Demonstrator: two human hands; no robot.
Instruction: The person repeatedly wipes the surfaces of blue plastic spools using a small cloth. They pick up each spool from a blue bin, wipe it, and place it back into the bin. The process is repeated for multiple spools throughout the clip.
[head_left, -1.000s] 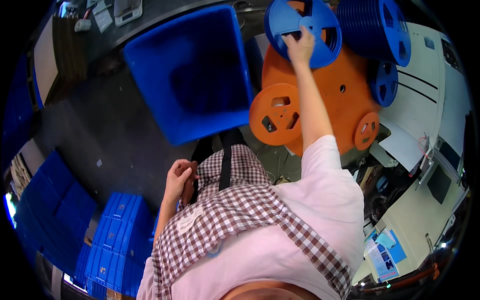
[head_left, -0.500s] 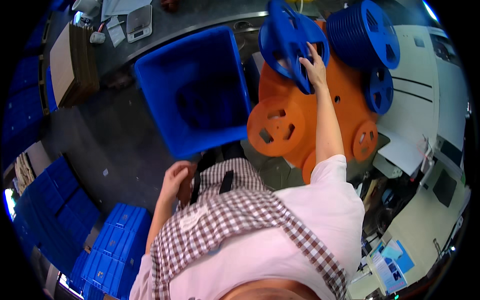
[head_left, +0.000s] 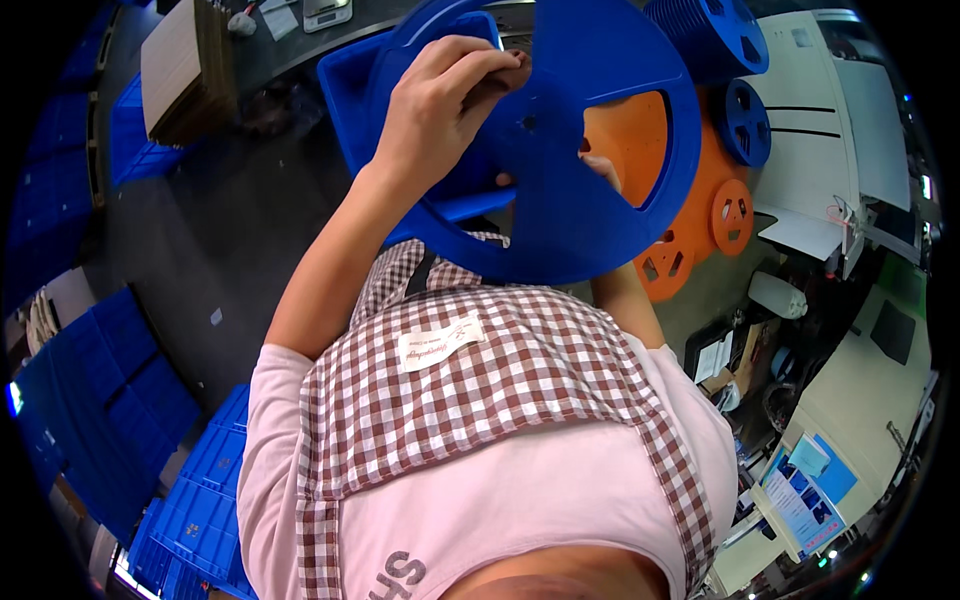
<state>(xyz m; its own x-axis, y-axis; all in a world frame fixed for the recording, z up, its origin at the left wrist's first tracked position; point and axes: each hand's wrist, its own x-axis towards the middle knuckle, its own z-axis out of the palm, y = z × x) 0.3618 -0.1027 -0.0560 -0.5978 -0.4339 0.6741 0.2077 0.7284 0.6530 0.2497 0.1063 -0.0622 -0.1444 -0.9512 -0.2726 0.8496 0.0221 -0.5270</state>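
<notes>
A large blue plastic reel (head_left: 548, 205) with wide cut-out windows is held up in front of my apron, its flat face toward me. Behind it is my right hand (head_left: 602, 172), mostly hidden; a few fingers show through the right-hand window, and it supports the reel. My left hand (head_left: 432, 108) is over the reel's left window, with fingertips and thumb pinched together beside the hub. Whatever that pinch holds, if anything, cannot be made out. Beyond the reel, partly covered, stands a blue bin (head_left: 345, 100).
An orange round surface (head_left: 703, 165) carries a small orange reel (head_left: 732, 240), a small blue reel (head_left: 742, 92) and a stack of blue reels (head_left: 690, 50). Flat cardboard (head_left: 180, 75) is piled at the far left, near a scale (head_left: 327, 14). Blue crates (head_left: 205, 510) stand at the near left.
My right hand has brought the blue reel from the orange surface toward my body. My left hand has risen from beside the apron to the reel's hub, fingers pinched.
</notes>
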